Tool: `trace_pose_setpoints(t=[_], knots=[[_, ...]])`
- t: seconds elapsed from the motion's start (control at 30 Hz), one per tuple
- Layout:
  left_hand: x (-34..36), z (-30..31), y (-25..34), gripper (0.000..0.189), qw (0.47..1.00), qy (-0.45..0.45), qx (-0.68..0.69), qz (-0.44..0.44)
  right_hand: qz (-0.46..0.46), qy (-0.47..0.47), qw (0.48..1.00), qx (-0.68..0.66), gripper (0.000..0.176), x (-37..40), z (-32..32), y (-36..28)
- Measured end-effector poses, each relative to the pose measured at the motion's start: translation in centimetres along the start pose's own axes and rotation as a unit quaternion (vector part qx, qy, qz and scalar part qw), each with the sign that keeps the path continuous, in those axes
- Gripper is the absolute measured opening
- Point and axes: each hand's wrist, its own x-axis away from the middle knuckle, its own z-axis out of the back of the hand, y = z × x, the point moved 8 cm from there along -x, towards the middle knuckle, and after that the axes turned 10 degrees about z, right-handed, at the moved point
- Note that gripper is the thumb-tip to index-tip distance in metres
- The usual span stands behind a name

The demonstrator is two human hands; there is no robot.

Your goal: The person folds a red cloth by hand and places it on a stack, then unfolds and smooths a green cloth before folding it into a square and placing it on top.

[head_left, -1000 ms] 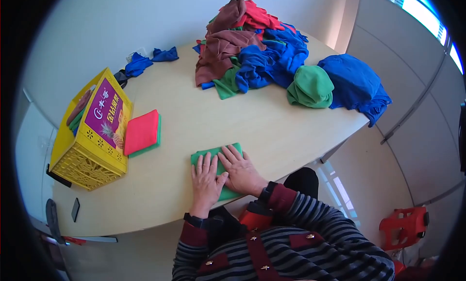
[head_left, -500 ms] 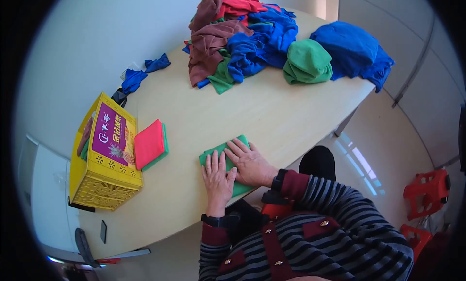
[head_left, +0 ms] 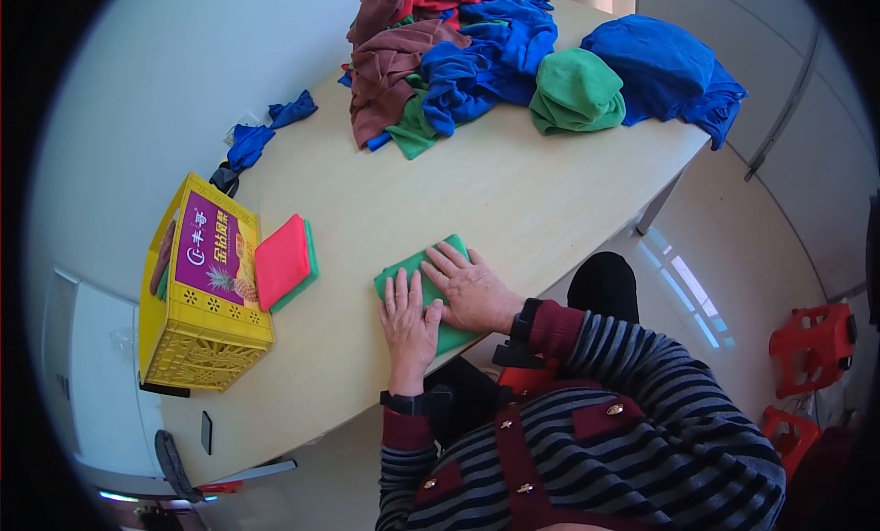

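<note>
A folded green cloth (head_left: 449, 338) lies flat near the front edge of the table. My left hand (head_left: 409, 325) rests on its left part, palm down with the fingers stretched out. On its right part lies my right hand (head_left: 472, 291), also flat, fingers extended. The thumb of my left hand nearly meets the right hand. Both palms hide much of the cloth. To the left, a red folded cloth (head_left: 283, 262) sits on top of a green folded cloth (head_left: 310, 274), both leaning against or beside the yellow crate.
A yellow crate (head_left: 206, 348) with a purple label stands at the left. A heap of brown, red, blue and green cloths (head_left: 458, 63) lies at the back, beside a green bundle (head_left: 577, 93) and a blue pile (head_left: 655, 63). A phone-like dark object (head_left: 206, 433) lies front left.
Both hands stay flat on the green cloth with hardly any change in pose. The view has shifted slightly, so the heap appears higher in the picture.
</note>
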Motion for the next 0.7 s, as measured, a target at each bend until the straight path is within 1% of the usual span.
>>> trace_pose_setpoints(t=[0.1,0.23,0.33,0.43,0.5,0.53,0.6,0.63,0.67,0.7], knots=[[0.4,0.3,0.1,0.075,1.000,0.010,0.011,-0.009,-0.004,0.003,1.000,0.003,0.073,0.1,0.1,0.1],[2.9,1.9,0.9,0.072,0.999,0.035,-0.028,-0.001,-0.009,-0.009,1.000,0.008,0.076,0.2,0.2,0.0],[5.7,3.7,3.7,0.064,0.994,0.041,-0.042,-0.090,-0.025,-0.011,0.999,0.033,0.075,0.7,0.3,-0.4],[6.2,3.2,2.6,0.059,0.993,0.061,-0.035,-0.092,-0.023,-0.004,0.998,0.058,0.074,0.0,0.9,-0.3],[7.5,3.1,1.8,0.057,0.994,0.061,-0.038,-0.081,-0.034,-0.007,0.997,0.075,0.073,0.8,0.5,-0.7],[7.7,3.3,2.1,0.055,0.993,0.062,-0.039,-0.090,-0.026,-0.010,0.998,0.065,0.073,1.4,0.3,-1.2],[6.8,4.2,2.3,0.050,0.990,0.075,-0.046,-0.108,-0.024,-0.024,0.994,0.099,0.074,1.8,0.6,-1.4],[5.7,4.7,2.0,0.050,0.990,0.081,-0.056,-0.098,-0.022,-0.027,0.992,0.119,0.074,1.3,0.9,-1.6],[5.1,5.2,1.6,0.050,0.990,0.091,-0.052,-0.092,-0.015,-0.027,0.994,0.109,0.074,0.6,1.5,-2.2],[5.5,5.2,1.2,0.050,0.991,0.089,-0.046,-0.083,-0.022,-0.060,0.989,0.131,0.074,0.7,2.0,-2.7]])
